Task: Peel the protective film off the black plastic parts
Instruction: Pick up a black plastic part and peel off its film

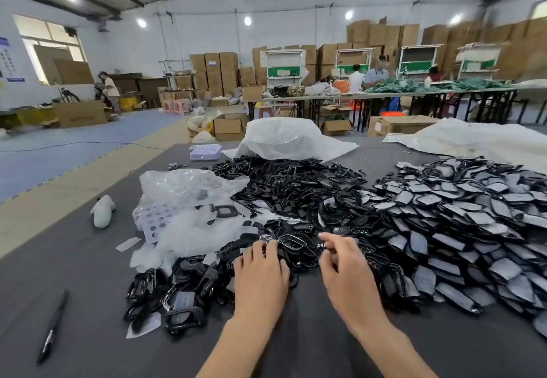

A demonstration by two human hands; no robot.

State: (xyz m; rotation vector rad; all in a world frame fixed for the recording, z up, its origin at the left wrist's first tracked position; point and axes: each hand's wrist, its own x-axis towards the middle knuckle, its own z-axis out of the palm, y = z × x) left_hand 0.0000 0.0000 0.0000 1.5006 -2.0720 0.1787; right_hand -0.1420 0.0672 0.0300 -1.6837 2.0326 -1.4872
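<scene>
Your left hand (260,265) curls onto a glossy, chrome-rimmed part (291,241) in the black heap (296,188) mid-desk (88,289), toward the front edge. Your right hand (344,262) sits just beside it, fingers bent; gripping or not, can't tell. Steady that slick frame, catch the thin film at a corner and peel it low and slow.

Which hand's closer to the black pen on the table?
Left. The left hand rests on the parts pile, to the right of the pen; the right hand is farther right still.
</scene>
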